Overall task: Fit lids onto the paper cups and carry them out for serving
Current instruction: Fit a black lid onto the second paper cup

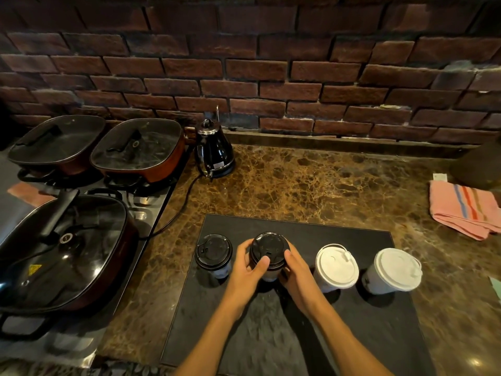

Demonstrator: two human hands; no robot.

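Note:
Several paper cups stand in a row on a dark mat (311, 229). The leftmost cup (213, 255) wears a black lid. Beside it, a second cup with a black lid (269, 249) sits between both my hands. My left hand (248, 270) wraps its left side, thumb resting on the lid's front rim. My right hand (295, 272) grips its right side. Two cups to the right, one (336, 267) and the other (394, 270), carry white lids.
A black electric kettle (215, 149) stands at the back, its cord running left. Three lidded pans (62, 248) sit on the stove at left. A pink striped cloth (463, 210) lies at right. A brick wall rises behind the marble counter (325, 180).

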